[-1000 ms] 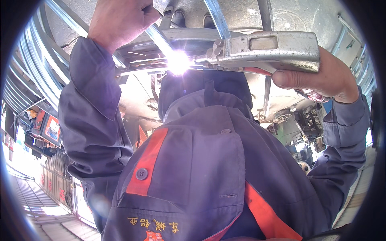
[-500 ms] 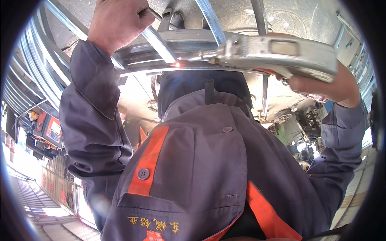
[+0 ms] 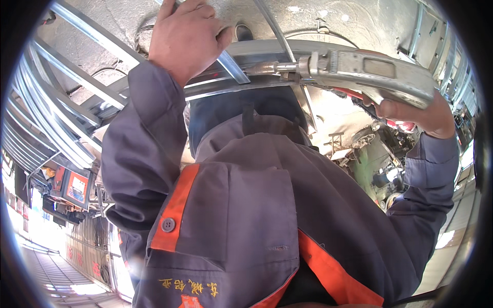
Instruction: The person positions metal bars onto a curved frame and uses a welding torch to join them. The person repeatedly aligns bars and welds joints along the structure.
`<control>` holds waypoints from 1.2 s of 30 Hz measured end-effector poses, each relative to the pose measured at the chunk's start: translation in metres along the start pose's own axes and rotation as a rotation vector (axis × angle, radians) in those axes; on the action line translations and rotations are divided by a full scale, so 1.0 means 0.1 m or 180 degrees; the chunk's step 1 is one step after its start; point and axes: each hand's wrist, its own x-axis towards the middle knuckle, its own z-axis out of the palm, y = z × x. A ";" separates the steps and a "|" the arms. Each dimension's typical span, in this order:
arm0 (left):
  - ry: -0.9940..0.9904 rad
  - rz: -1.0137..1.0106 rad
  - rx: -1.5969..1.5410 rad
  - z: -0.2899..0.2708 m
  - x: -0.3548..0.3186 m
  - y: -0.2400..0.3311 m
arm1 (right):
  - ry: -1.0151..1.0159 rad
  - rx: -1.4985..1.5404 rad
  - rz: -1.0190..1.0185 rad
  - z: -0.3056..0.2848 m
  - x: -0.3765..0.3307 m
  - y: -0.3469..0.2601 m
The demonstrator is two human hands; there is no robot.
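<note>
My left hand [image 3: 185,36] is at the top left, closed around a thin grey metal bar [image 3: 233,64] of a welded steel frame. My right hand [image 3: 411,110] at the top right grips a silver welding torch [image 3: 370,72] by its handle. The torch's nozzle [image 3: 259,68] points left and meets the bar just right of my left hand, where it crosses a flat steel strip [image 3: 267,47]. No arc or spark shows. My grey-blue jacket with orange trim [image 3: 246,205] fills the middle of the view.
Long parallel steel bars [image 3: 56,118] of the frame run along the left. Concrete ground [image 3: 328,20] lies beyond the frame. Dark machinery and clutter [image 3: 375,164] sit at the right, and red-and-white boards [image 3: 77,187] at the left.
The bright welding arc at the nozzle one second ago has died down and is gone. The torch has shifted slightly to the right and up; my left hand keeps its hold.
</note>
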 end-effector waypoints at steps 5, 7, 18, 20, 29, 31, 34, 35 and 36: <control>-0.0563 0.0298 0.0360 -0.07 -0.15 -0.13 | -0.0193 0.0268 -0.0222 0.04 0.13 0.09; -0.0526 0.0181 0.0289 -0.05 -0.14 -0.13 | -0.0276 0.0164 -0.0521 0.00 0.20 0.09; -0.0864 0.0077 0.0396 -0.01 -0.17 -0.15 | -0.0720 -0.0062 -0.0520 -0.05 0.57 0.04; -0.0873 0.0049 0.0390 0.00 -0.17 -0.15 | -0.0763 -0.0342 -0.0384 -0.10 0.58 0.02; -0.0863 0.0071 0.0359 -0.03 -0.13 -0.12 | -0.0766 -0.0446 -0.0648 -0.07 0.71 0.01; -0.0852 0.0145 0.0409 -0.03 -0.13 -0.11 | -0.0754 -0.0508 -0.0551 -0.08 0.70 -0.03; -0.0877 0.0129 0.0415 -0.04 -0.11 -0.10 | -0.0796 -0.0561 -0.0318 -0.10 0.67 -0.07; -0.0875 0.0135 0.0419 -0.05 -0.11 -0.10 | -0.0799 -0.0573 -0.0334 -0.10 0.67 -0.08; -0.0872 0.0143 0.0423 -0.05 -0.10 -0.10 | -0.0807 -0.0563 -0.0433 -0.10 0.68 -0.08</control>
